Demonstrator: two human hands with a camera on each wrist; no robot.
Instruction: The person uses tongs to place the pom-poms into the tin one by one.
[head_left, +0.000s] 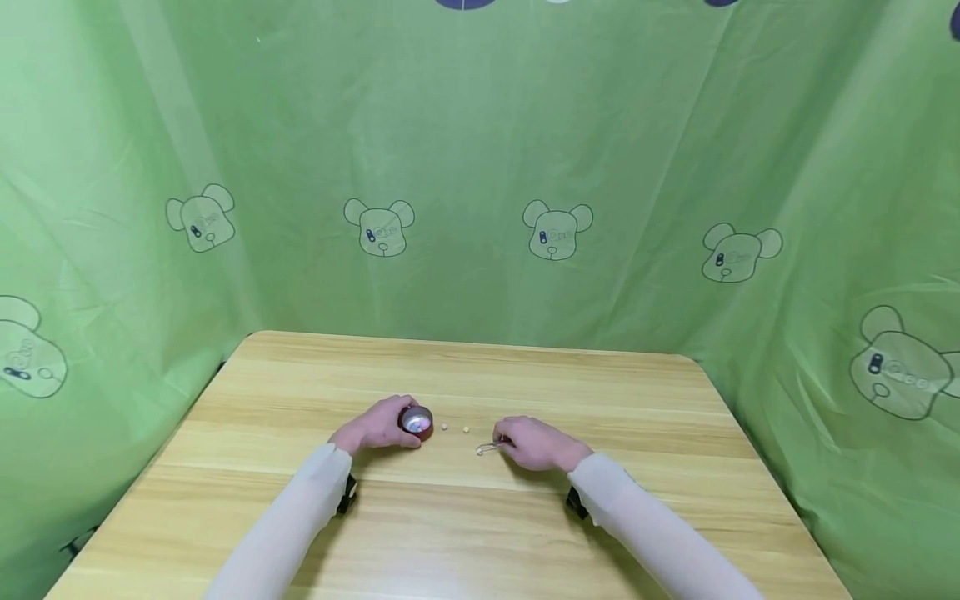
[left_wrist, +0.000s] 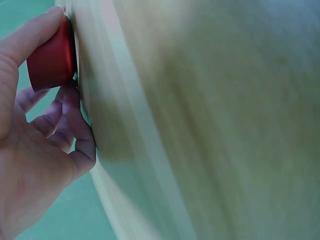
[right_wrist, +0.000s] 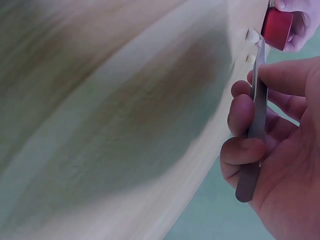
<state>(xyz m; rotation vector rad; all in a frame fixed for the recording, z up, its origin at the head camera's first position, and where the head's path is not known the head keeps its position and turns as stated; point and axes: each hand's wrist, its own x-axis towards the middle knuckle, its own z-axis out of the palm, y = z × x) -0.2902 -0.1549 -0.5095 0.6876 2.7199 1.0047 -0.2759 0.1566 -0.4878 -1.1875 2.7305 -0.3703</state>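
Note:
My left hand (head_left: 381, 425) holds a small red round container (left_wrist: 50, 62) between thumb and fingers, standing on the table. Its mouth faces up in the head view, with small pink and pale items inside. In my right hand (head_left: 536, 443) is a pair of metal tweezers (right_wrist: 259, 115), pinched by the thumb against curled fingers. The curved tweezer tips point left and lie right at a pale bead (head_left: 480, 451) close over the table. Between the hands, a pinkish bead (head_left: 444, 426) and a yellowish bead (head_left: 466, 429) rest on the wood.
The wooden table (head_left: 450, 533) spreads under both forearms, its far edge near a green curtain (head_left: 465, 292) printed with bear heads. The curtain also hangs along the left and right sides. Dark wrist devices sit under both sleeves.

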